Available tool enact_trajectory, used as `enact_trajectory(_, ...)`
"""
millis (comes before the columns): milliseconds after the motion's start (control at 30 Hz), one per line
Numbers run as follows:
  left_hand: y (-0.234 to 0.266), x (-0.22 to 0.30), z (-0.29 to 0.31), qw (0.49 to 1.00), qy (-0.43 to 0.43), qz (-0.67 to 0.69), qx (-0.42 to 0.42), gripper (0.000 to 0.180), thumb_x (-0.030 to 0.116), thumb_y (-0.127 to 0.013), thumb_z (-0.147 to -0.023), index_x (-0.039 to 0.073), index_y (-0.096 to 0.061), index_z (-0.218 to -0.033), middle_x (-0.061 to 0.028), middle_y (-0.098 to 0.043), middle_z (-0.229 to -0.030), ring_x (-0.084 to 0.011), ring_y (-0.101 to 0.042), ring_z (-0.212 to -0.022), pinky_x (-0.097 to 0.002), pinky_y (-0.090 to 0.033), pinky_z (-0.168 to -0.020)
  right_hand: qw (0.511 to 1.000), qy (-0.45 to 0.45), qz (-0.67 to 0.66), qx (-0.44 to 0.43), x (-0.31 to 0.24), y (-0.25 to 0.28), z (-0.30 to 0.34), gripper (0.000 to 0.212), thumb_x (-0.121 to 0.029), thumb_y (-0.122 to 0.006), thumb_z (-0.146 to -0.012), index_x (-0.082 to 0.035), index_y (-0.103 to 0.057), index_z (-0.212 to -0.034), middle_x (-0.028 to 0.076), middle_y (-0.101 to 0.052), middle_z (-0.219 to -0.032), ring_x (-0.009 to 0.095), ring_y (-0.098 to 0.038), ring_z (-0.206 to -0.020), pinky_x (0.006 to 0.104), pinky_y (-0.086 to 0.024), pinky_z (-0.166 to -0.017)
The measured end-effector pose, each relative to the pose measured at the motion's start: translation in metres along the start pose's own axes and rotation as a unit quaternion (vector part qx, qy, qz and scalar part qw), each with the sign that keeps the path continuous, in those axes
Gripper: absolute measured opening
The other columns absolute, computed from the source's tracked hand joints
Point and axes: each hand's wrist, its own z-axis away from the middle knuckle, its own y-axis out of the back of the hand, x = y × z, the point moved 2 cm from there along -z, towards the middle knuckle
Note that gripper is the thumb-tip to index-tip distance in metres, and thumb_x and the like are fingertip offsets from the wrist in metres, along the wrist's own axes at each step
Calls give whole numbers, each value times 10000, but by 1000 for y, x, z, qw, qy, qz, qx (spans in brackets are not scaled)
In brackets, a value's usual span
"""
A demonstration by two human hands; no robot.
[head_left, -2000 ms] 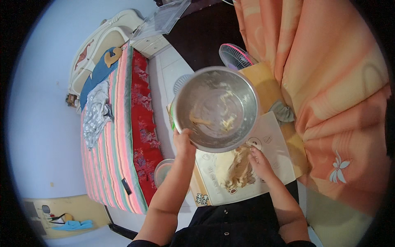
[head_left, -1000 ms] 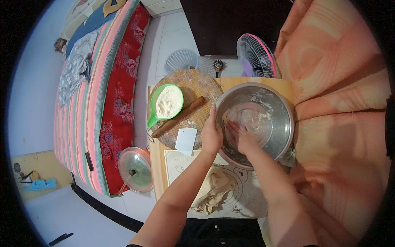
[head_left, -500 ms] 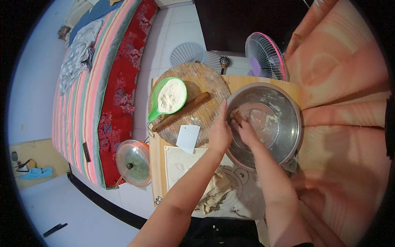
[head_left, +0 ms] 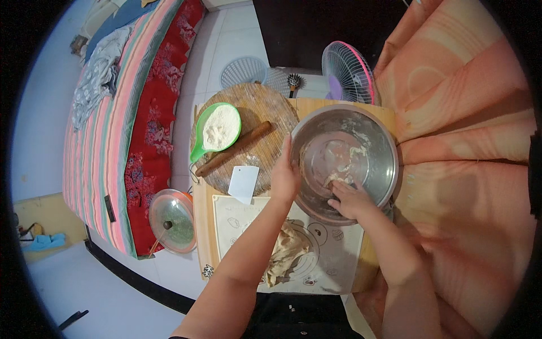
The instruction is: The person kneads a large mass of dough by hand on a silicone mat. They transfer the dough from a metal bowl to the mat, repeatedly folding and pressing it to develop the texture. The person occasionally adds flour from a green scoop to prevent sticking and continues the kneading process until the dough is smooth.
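Note:
A wide metal bowl (head_left: 372, 189) stands at the right of the table, with pale dough scraps stuck to its inner wall and bottom. My left hand (head_left: 286, 178) holds the bowl's left rim, its fingers pointing away along the edge. Inside, my right hand (head_left: 350, 200) lies against the near part of the bottom with fingers stretched and apart, touching dough residue (head_left: 339, 179). A rough lump of dough (head_left: 287, 254) rests on a printed pastry mat (head_left: 228, 212), partly behind my left forearm. To the bowl's left, a white scraper (head_left: 244, 182) lies over the near edge of a round wooden board (head_left: 271, 104).
On the board are a green scoop (head_left: 197, 152) of flour and a rolling pin (head_left: 234, 148). A lidded pan (head_left: 172, 223) stands left of the table. Behind it are a basket (head_left: 243, 72), a brush (head_left: 294, 82) and a fan (head_left: 350, 73). Orange cloth (head_left: 468, 198) hangs at right.
My right hand has moved from the left part of the bowl to its near middle. My left hand stays on the rim. The whole view has shifted slightly.

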Motion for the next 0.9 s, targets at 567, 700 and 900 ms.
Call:
enact_trajectory(567,-9,10,-3,1000,7,0,18,758,-73,-461,-807,145,-233,-1496,-281,-553,-1223,-462,-563,-1041,-472,-470,-855,892,-211,-141,374,49,3,-107,701,-342,-479,-945,-19,-187,-1494,151,-143,-1570,318,-118,-1450,381,-139,-1176)
enact_trajectory(700,-11,9,-3,998,32,1,55,734,-71,-462,-805,159,-289,-1480,-265,-576,-1190,-453,-569,-1022,-473,-473,-839,953,-75,-136,261,35,4,-80,744,-325,-554,-897,5,-225,-1476,185,-148,-1560,343,-160,-1438,416,-164,-1174)
enact_trajectory(900,-11,5,-6,998,17,-15,51,737,-80,-461,-804,167,-296,-1478,-255,-577,-1203,-445,-570,-1032,-465,-471,-854,981,-51,-136,127,8,0,-25,742,-337,-567,-883,-58,-243,-1489,86,-198,-1568,248,-246,-1423,421,-178,-1168)
